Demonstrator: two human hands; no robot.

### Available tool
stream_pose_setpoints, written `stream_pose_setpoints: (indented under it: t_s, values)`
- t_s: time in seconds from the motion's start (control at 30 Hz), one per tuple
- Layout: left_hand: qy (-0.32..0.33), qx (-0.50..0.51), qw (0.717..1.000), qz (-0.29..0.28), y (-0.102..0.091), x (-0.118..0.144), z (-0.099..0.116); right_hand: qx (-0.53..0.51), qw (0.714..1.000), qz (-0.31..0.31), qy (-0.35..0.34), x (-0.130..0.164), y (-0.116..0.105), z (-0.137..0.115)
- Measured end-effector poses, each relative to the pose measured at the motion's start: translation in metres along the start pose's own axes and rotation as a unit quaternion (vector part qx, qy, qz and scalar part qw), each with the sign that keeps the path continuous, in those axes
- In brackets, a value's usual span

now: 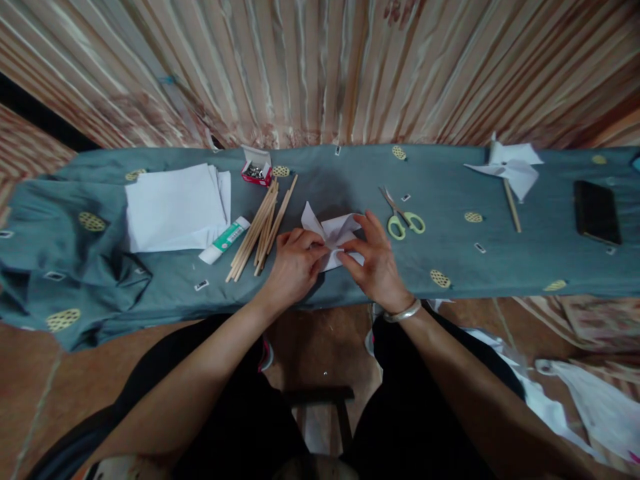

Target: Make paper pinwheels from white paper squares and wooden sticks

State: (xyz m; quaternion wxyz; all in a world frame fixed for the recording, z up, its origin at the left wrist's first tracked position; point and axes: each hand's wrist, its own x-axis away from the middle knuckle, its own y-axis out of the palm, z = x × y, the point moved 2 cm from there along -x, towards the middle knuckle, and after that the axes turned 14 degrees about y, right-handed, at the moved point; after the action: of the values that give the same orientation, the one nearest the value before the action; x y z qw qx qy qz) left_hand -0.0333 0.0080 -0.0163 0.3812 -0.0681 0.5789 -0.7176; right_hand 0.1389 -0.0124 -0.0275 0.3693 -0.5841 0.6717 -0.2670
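Both hands work one folded paper piece (pixel 332 235), which lies on the grey-green cloth (pixel 350 177) at the near edge, centre. The left hand (pixel 295 263) pinches its left corner with curled fingers, apparently to steady it. The right hand (pixel 376 260) presses its lower right edge flat, fingers extended; a bangle (pixel 403 312) sits on that wrist.

Within reach to the left: wooden sticks (pixel 261 230), a glue tube (pixel 225 240), a paper stack (pixel 173 207) and a small red box (pixel 257 172). Scissors (pixel 404 217) lie to the right; a finished pinwheel (pixel 513 170) and a phone (pixel 597 212) lie farther right.

The printing on the tube is not legible.
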Motion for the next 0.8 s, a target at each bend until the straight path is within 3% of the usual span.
stream_pose_setpoints:
  t_s: [0.5, 0.8]
  values:
    - [0.039, -0.022, 0.999, -0.021, -0.0008, 0.0072, 0.0078, 0.055, 0.998, 0.021, -0.003, -0.0003, 0.0027, -0.0080]
    - [0.025, 0.006, 1.000, -0.010, 0.0018, 0.0060, 0.0100, 0.054, 0.998, 0.023, -0.009, 0.0022, 0.0014, -0.0080]
